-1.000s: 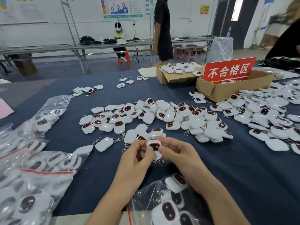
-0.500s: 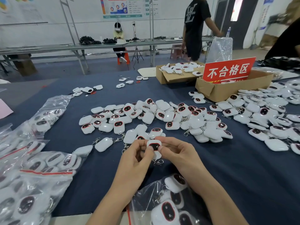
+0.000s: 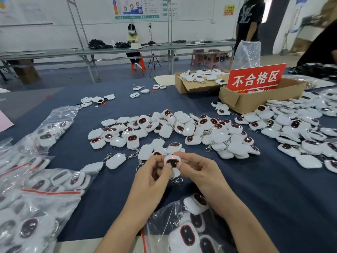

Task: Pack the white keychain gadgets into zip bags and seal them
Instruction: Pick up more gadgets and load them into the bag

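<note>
One white keychain gadget (image 3: 171,162) with a dark, red-rimmed screen is pinched between my left hand (image 3: 153,177) and my right hand (image 3: 198,169), both thumbs on its face; a small red light shows at its top and its clasp hangs below. A zip bag (image 3: 182,225) holding several gadgets lies under my wrists at the table's near edge. A heap of loose gadgets (image 3: 182,128) covers the blue table (image 3: 264,198) just beyond my hands.
Filled zip bags (image 3: 36,189) with red seals pile up at the left. More gadgets (image 3: 300,128) spread at the right. Two cardboard boxes (image 3: 255,101) stand at the back right, one with a red sign (image 3: 256,78). A person (image 3: 249,19) stands behind; another sits at a far bench.
My hands hold the same gadget in the same spot; a red light now shows on it. The standing person in the background has walked to the right.
</note>
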